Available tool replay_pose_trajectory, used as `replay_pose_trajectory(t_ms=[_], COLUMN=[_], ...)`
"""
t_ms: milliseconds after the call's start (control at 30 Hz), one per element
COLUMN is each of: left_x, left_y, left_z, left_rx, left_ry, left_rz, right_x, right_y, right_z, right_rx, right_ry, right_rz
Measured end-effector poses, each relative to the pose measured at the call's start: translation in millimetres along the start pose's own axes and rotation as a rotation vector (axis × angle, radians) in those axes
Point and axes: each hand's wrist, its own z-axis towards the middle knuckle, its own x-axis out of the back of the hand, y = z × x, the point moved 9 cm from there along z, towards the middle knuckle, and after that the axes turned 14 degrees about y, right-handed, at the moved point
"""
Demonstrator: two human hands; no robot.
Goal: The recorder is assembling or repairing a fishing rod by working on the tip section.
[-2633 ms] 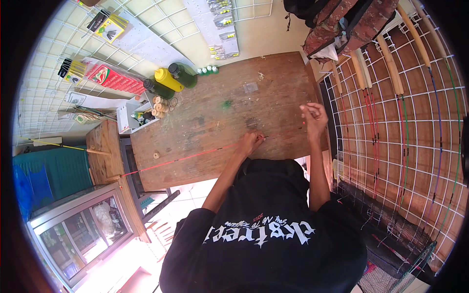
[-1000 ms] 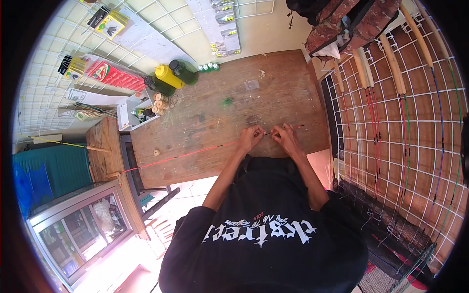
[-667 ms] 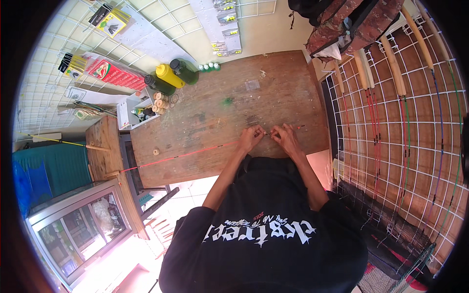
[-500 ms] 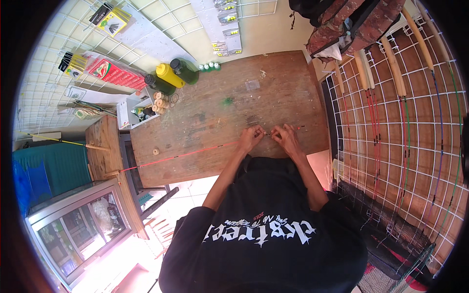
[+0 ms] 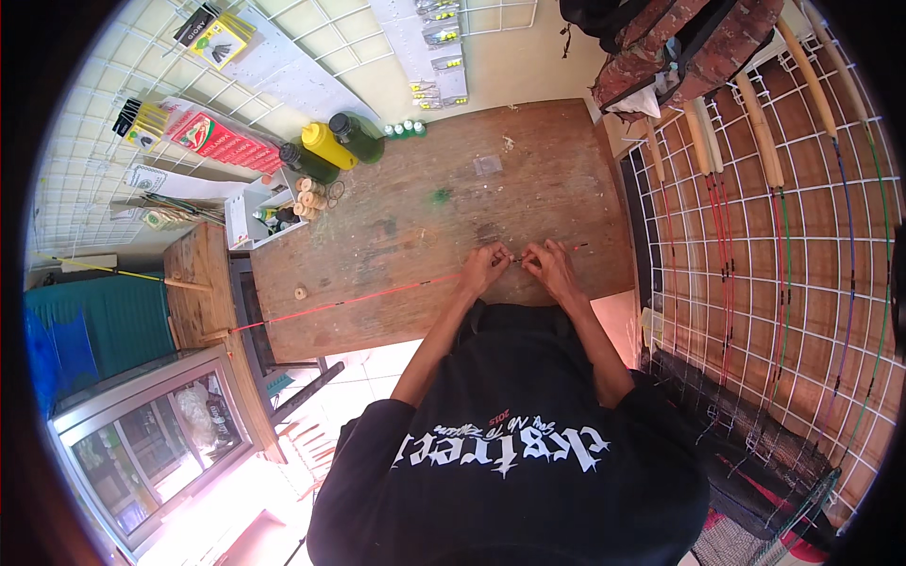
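Note:
A thin red fishing rod [image 5: 396, 291] with dark bands lies slantwise across the wooden table. Its pale handle end [image 5: 215, 335] reaches past the table's left edge. Near the rod's thin right end, my left hand [image 5: 486, 267] is closed around it, thumb and fingers pinched together. Close beside it on the right, my right hand [image 5: 550, 268] also pinches the rod. A short dark stretch shows between the two sets of fingertips, too small to make out in detail. The red and black tip [image 5: 579, 247] sticks out beyond my right hand.
The worn table [image 5: 557, 179] carries a small wooden ring [image 5: 300, 293], a clear plastic packet [image 5: 487, 165] and several small white-and-green bottles [image 5: 404, 128]. Dark bottles and a yellow squeeze bottle [image 5: 327, 146] stand by a white box [image 5: 247, 222]. Rods hang on the right-hand wire grid [image 5: 812, 283].
My right hand has shifted very slightly, its fingers curling a little differently on the rod. My left hand and the rod look almost the same.

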Motion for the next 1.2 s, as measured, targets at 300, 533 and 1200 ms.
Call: replay_pose_trajectory(t_ms=[300,533,1200], left_x=[1.2,-1.0,-3.7], left_y=[-2.0,-14.1,-8.8], left_z=[-0.3,0.2,4.2], left_rx=[-0.049,0.030,0.111], left_ry=[0.045,0.065,0.060], left_rz=[-0.037,-0.137,0.077], right_x=[2.8,-0.5,-4.8], right_y=[-8.5,-1.8,8.9], right_z=[2.3,1.3,-1.2], right_rx=[0.053,0.029,-0.021], right_ry=[0.079,0.106,0.194], right_rz=[0.008,0.050,0.012])
